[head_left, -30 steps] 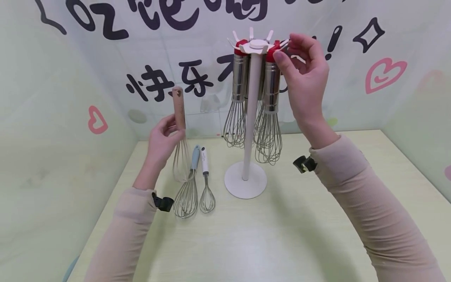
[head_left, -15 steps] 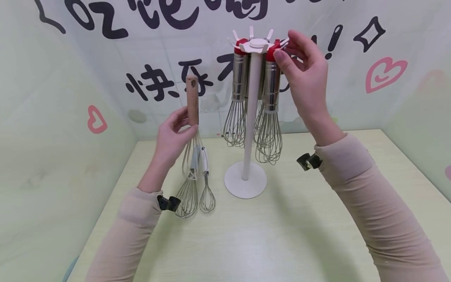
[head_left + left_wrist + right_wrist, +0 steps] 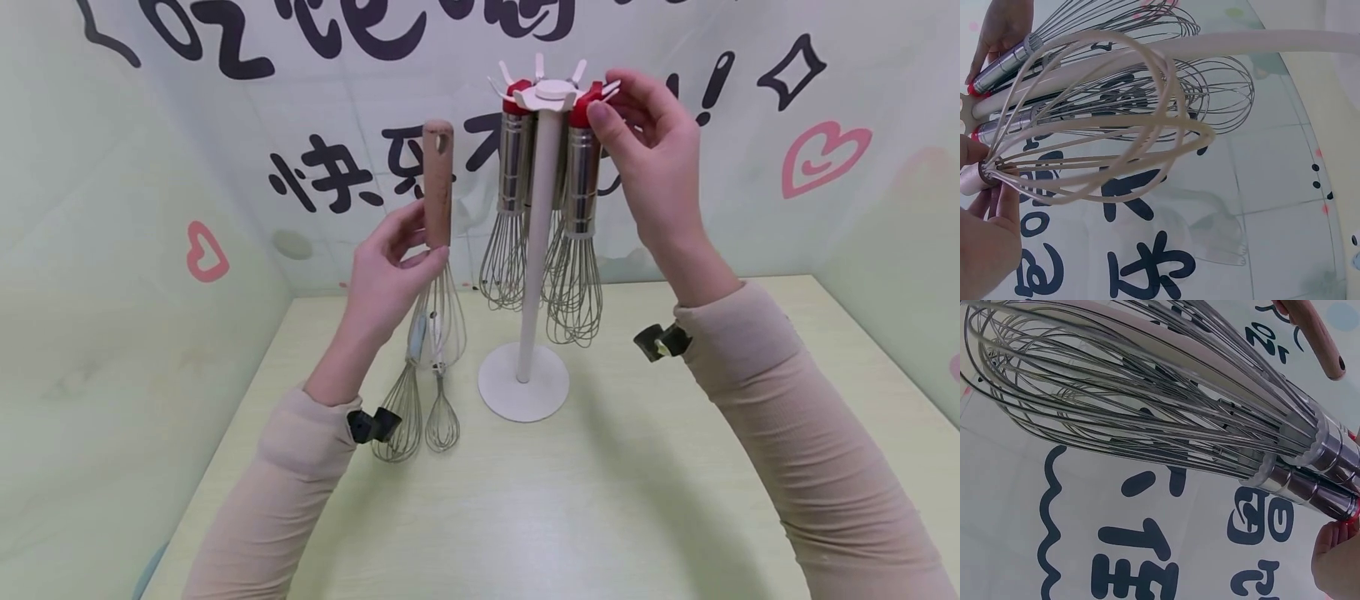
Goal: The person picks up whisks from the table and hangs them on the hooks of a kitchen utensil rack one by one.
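Note:
My left hand (image 3: 390,271) pinches a whisk with a wooden handle (image 3: 438,187) low on that handle, upright in the air left of the rack. Its pale wire loops (image 3: 1169,120) point down and overlap the hanging whisks in the left wrist view. My right hand (image 3: 660,162) is at the top of a white whisk rack (image 3: 534,258), thumb by a red handle end and curled fingers around the hook tips. Steel whisks with red ends (image 3: 581,179) hang from several hooks; some are partly hidden behind the post.
A blue-handled whisk (image 3: 401,408) and a small white-handled whisk (image 3: 442,417) lie on the pale table (image 3: 510,508), left of the round rack base (image 3: 523,404). A printed backdrop (image 3: 300,100) stands behind and at both sides.
My left hand has carried the wooden-handled whisk up and to the right, closer to the rack. The right hand stays at the hooks nearly unmoved.

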Demonstrator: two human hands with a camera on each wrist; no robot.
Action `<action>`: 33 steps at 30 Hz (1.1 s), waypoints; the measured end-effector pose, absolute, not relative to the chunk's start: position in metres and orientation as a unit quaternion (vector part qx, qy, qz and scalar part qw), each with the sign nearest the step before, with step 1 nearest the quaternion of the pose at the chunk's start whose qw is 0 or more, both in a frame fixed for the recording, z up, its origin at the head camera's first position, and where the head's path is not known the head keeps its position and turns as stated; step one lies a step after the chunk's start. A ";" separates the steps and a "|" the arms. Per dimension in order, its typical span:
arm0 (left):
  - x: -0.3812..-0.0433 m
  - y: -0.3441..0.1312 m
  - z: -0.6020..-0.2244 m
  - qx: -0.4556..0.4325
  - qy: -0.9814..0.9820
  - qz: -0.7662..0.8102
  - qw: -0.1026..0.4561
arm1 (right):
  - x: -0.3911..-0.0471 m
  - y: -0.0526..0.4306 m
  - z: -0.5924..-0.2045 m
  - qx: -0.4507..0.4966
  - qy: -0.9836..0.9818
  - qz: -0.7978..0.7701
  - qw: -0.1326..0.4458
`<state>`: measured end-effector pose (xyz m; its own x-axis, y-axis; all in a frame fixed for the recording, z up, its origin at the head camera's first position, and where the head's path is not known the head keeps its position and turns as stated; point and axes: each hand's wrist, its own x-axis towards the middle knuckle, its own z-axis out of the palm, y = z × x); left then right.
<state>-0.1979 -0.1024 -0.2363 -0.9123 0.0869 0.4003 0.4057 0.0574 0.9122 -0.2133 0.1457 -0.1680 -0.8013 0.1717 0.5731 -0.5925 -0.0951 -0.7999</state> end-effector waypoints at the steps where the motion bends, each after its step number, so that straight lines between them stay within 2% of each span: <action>1: -0.197 -0.101 -0.235 -0.173 -0.716 -0.665 0.121 | -0.213 0.146 -0.168 0.171 -0.617 0.721 0.264; 25: -0.194 -0.085 -0.214 -0.199 -0.719 -0.649 0.149 | -0.210 0.147 -0.167 0.180 -0.600 0.738 0.254; 33: -0.196 -0.083 -0.208 -0.181 -0.723 -0.647 0.160 | -0.209 0.146 -0.167 0.177 -0.603 0.734 0.257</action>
<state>-0.1955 -0.0826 -0.2083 -0.8832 0.0539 0.4659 0.4690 0.0979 0.8778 -0.2089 0.1461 -0.1667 -0.8055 0.1637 0.5696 -0.5906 -0.1410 -0.7946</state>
